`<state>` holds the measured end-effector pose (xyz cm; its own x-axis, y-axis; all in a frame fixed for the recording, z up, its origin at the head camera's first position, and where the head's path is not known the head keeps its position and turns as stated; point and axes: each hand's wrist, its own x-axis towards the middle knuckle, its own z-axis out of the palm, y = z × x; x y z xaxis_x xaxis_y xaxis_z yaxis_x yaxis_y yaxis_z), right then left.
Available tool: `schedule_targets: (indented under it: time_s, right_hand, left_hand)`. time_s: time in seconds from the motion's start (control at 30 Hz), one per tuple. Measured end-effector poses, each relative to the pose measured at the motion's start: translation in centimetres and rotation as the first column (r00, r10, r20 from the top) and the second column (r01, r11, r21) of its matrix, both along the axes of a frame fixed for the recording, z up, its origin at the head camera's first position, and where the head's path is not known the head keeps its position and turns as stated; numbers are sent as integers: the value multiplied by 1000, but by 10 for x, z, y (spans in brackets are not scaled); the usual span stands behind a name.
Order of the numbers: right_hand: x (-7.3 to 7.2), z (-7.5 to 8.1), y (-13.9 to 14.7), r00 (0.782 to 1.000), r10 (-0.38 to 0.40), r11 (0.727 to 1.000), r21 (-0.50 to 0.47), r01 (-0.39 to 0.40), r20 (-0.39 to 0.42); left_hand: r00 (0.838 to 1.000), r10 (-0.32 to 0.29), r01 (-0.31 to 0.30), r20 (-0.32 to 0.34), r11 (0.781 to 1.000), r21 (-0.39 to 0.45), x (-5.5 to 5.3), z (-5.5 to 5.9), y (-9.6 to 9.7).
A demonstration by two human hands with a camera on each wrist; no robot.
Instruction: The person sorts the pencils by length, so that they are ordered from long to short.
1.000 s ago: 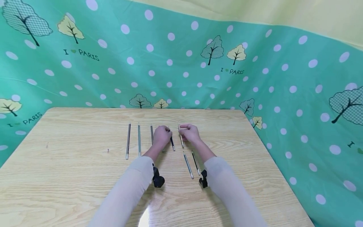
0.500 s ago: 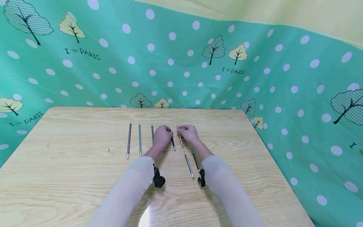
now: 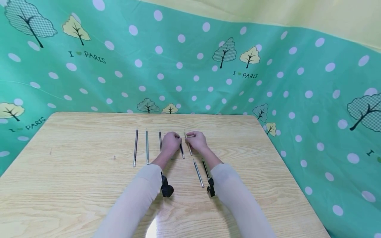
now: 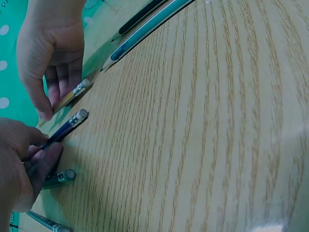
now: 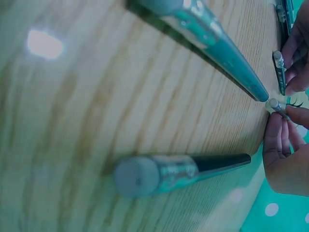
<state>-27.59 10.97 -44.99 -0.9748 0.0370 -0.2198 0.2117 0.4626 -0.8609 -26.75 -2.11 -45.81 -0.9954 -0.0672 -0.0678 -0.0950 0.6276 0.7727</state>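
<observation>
My left hand (image 3: pixel 171 142) pinches a dark blue pencil (image 3: pixel 182 152) between thumb and fingers, its eraser end pointing toward me. Just to the right, my right hand (image 3: pixel 197 140) holds a yellow pencil (image 3: pixel 189 151) with thumb and fingertips, close beside the blue one and slightly slanted. In the left wrist view the yellow pencil (image 4: pixel 72 94) shows its pale eraser end below the right hand's fingers. A green pencil (image 4: pixel 59 179) lies under the left hand, mostly hidden in the head view.
To the left a dark pencil (image 3: pixel 135 148), a teal pencil (image 3: pixel 147 148) and a black pencil (image 3: pixel 160 138) lie in a row. Nearer me rest a blue pencil (image 3: pixel 198 173) and another black pencil (image 3: pixel 205 168). A tiny bit (image 3: pixel 114 157) sits on the wooden table (image 3: pixel 74 185).
My right hand has shifted a little left with the yellow pencil, whose far end has swung left toward the dark blue one. The left hand stays in place.
</observation>
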Motion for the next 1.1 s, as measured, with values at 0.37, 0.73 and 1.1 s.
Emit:
schedule_targets:
  time_s: [0.37,0.73,1.1]
  right_hand:
    - [0,-2,-2,1000,-7,996,93,7,-3]
    - [2,-1,-2,1000,-20,989,144,20,0]
    - [0,-3,-3,998,7,978,209,5,-57]
  left_hand:
    - [1000,-2,2,11,1000,1,1,1,1]
    - [1000,11,-11,11,1000,5,1,0,3]
    - [1000,18,-19,8,1000,23,1,1,2]
